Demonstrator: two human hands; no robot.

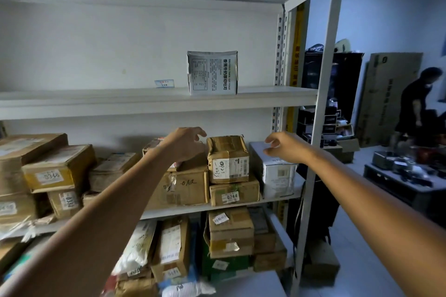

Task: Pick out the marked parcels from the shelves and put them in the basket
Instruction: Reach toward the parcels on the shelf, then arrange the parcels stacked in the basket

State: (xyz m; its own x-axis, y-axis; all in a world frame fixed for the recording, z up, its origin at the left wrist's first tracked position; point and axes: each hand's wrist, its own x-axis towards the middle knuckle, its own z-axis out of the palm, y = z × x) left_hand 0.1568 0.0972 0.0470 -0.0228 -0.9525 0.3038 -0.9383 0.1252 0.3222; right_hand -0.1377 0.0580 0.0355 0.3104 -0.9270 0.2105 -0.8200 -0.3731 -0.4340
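Observation:
A taped brown parcel [228, 159] with a handwritten number on its white label sits on top of the box labelled 0244 [234, 192] on the middle shelf. My left hand [187, 143] reaches in just left of it, fingers spread and loosely curved, holding nothing. My right hand [282, 146] hovers to its right, above a white box [275, 171], fingers relaxed and empty. Neither hand touches the parcel. No basket is in view.
More brown parcels fill the middle shelf [241, 206] on the left, including 0348 [52, 171]. The upper shelf [154, 101] holds one white printed box [212, 72]. Parcels crowd the bottom shelf. A white upright post [321, 113] stands at right; a person [415, 106] is beyond it.

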